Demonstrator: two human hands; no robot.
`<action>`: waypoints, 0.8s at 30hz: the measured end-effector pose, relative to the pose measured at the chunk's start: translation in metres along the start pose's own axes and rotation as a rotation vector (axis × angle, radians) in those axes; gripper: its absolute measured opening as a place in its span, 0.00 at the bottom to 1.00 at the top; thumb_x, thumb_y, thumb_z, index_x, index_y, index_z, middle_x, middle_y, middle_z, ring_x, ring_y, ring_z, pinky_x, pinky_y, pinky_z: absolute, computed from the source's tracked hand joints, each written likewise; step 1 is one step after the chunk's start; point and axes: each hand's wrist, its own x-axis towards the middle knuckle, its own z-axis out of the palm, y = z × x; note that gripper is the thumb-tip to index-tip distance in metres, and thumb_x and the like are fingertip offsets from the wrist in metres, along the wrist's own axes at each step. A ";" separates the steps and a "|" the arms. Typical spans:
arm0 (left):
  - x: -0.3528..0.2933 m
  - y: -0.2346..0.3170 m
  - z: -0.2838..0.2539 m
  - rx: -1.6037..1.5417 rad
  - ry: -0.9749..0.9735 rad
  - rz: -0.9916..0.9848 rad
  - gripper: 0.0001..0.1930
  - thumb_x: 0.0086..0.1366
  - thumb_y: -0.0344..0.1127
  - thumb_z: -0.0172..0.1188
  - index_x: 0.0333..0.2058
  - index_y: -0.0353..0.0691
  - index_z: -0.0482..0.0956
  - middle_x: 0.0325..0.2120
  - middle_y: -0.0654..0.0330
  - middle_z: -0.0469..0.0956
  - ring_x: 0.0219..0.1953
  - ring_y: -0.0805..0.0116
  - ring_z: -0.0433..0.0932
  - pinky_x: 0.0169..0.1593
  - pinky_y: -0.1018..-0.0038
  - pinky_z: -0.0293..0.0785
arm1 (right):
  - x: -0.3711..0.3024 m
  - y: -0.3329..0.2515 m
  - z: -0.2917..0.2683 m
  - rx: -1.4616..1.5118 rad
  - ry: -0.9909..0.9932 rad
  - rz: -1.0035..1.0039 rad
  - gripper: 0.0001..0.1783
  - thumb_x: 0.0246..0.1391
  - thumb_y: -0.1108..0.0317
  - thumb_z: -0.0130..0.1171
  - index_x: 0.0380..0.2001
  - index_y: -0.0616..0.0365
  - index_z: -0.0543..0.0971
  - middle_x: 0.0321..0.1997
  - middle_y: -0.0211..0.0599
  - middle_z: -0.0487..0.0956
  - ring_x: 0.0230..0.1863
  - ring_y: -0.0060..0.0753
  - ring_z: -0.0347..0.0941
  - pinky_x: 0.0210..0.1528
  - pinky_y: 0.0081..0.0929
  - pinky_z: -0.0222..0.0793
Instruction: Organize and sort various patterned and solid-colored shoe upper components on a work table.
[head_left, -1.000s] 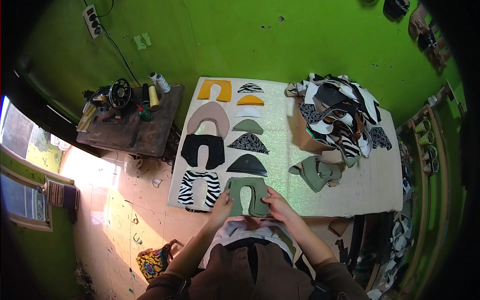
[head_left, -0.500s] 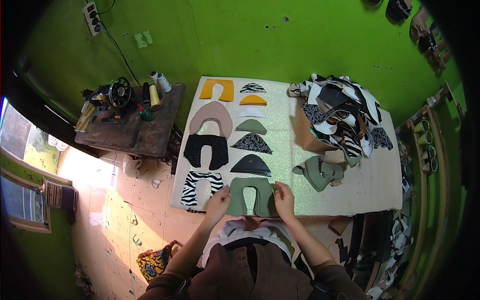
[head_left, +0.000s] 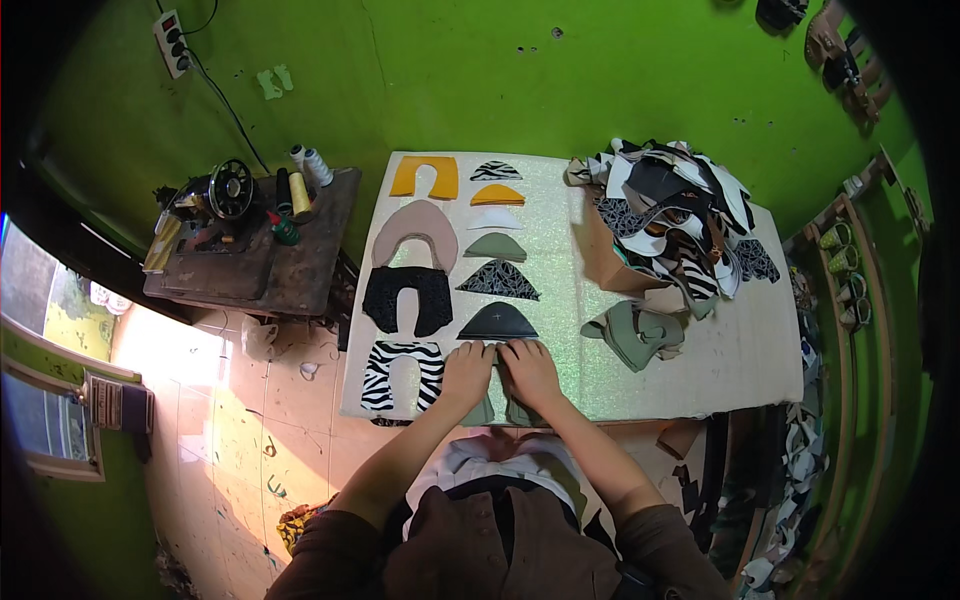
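Note:
A stack of olive-green U-shaped material pieces point(head_left: 482, 410) lies at the table's front edge. Both hands cover most of it, with only its lower legs showing. My left hand point(head_left: 468, 376) and my right hand point(head_left: 530, 374) sit side by side, fingers bent over the stack's far curved edge. Just beyond the fingertips is a black half-moon piece point(head_left: 498, 320). To the left lies a zebra-print U-shaped piece point(head_left: 380, 376), with a black U-shaped piece point(head_left: 378, 300), a beige one point(head_left: 388, 232) and a yellow one point(head_left: 406, 176) in a column behind it.
Several smaller half-moon pieces point(head_left: 496, 279) form a second column. A heaped cardboard box of scraps point(head_left: 610, 265) stands on the right, with loose green pieces point(head_left: 632, 335) before it. On the left, a sewing machine point(head_left: 225, 195) sits on a dark table point(head_left: 295, 255). Sandals hang on a rack point(head_left: 868, 300).
Both hands have moved inward and away from me, from the sides of the green stack to its far edge, and now cover it. The view has shifted slightly.

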 end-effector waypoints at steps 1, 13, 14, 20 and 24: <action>0.000 0.000 0.000 -0.001 -0.002 0.005 0.19 0.49 0.32 0.57 0.42 0.38 0.72 0.33 0.57 0.71 0.38 0.61 0.71 0.39 0.67 0.68 | -0.002 0.003 0.001 -0.003 0.019 -0.015 0.23 0.41 0.67 0.58 0.46 0.57 0.72 0.44 0.41 0.72 0.48 0.42 0.67 0.53 0.38 0.60; -0.029 0.011 0.000 -0.039 0.074 0.073 0.29 0.57 0.42 0.52 0.56 0.34 0.62 0.57 0.49 0.61 0.61 0.57 0.58 0.61 0.63 0.53 | -0.027 -0.014 -0.003 -0.022 0.050 0.021 0.30 0.50 0.61 0.52 0.57 0.60 0.63 0.63 0.44 0.60 0.64 0.43 0.54 0.63 0.48 0.48; -0.033 0.009 0.003 -0.026 0.078 0.068 0.30 0.58 0.43 0.51 0.57 0.34 0.62 0.58 0.50 0.60 0.61 0.58 0.57 0.62 0.62 0.53 | -0.029 -0.017 -0.002 -0.009 -0.014 0.037 0.32 0.51 0.60 0.51 0.58 0.61 0.62 0.64 0.44 0.58 0.65 0.44 0.53 0.64 0.48 0.46; -0.035 0.010 0.009 -0.016 0.044 0.025 0.30 0.60 0.45 0.49 0.58 0.36 0.60 0.61 0.54 0.58 0.62 0.60 0.56 0.62 0.61 0.51 | -0.032 -0.014 0.010 -0.030 -0.060 0.147 0.33 0.53 0.56 0.48 0.59 0.61 0.60 0.65 0.41 0.58 0.66 0.40 0.52 0.65 0.49 0.43; -0.035 0.015 0.007 0.030 0.029 0.006 0.30 0.60 0.44 0.48 0.59 0.37 0.60 0.61 0.54 0.57 0.62 0.60 0.56 0.62 0.60 0.50 | -0.035 -0.009 0.014 0.016 -0.035 0.137 0.32 0.53 0.55 0.47 0.59 0.60 0.60 0.65 0.41 0.58 0.66 0.39 0.52 0.65 0.50 0.43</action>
